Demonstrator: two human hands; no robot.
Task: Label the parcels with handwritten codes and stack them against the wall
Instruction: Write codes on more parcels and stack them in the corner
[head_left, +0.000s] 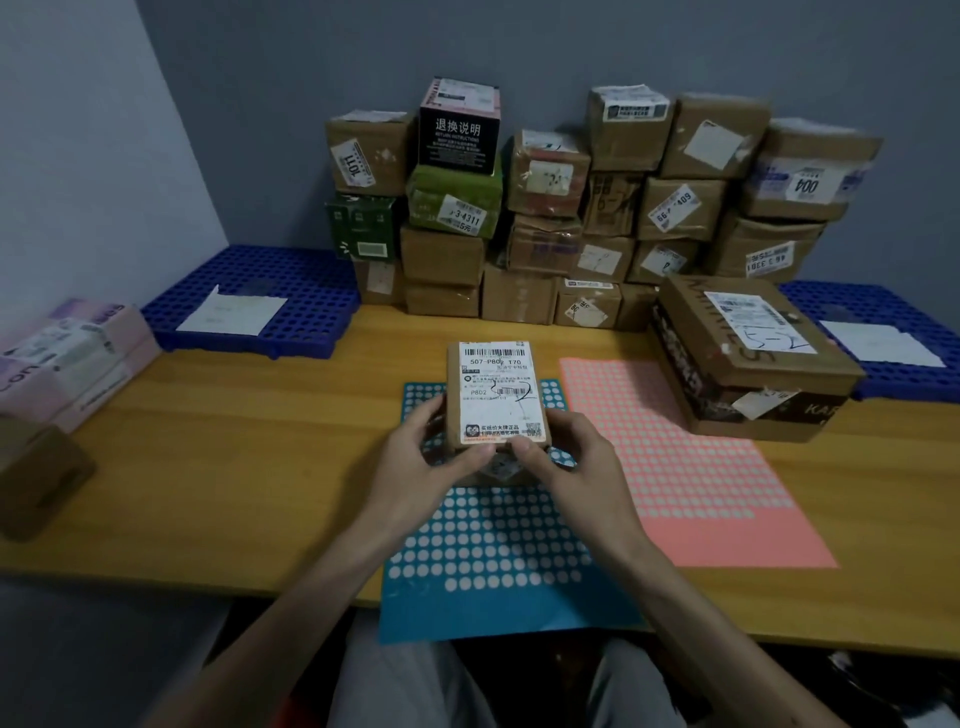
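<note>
A small brown parcel (496, 389) with a white shipping label sits in the middle of the wooden table (234, 441), over a blue sticker sheet (488, 551). A handwritten code in black ink shows on its label. My left hand (421, 452) grips its near left corner and my right hand (566, 457) grips its near right corner. A stack of parcels (571, 208) stands against the grey back wall, many with labels and codes.
A large brown box (748, 358) with a handwritten label lies at the right. A pink sticker sheet (685, 462) lies beside the blue one. Blue grid pallets (260, 296) with paper sit left and right. Pink parcels (67, 353) and a brown box (36, 478) are at far left.
</note>
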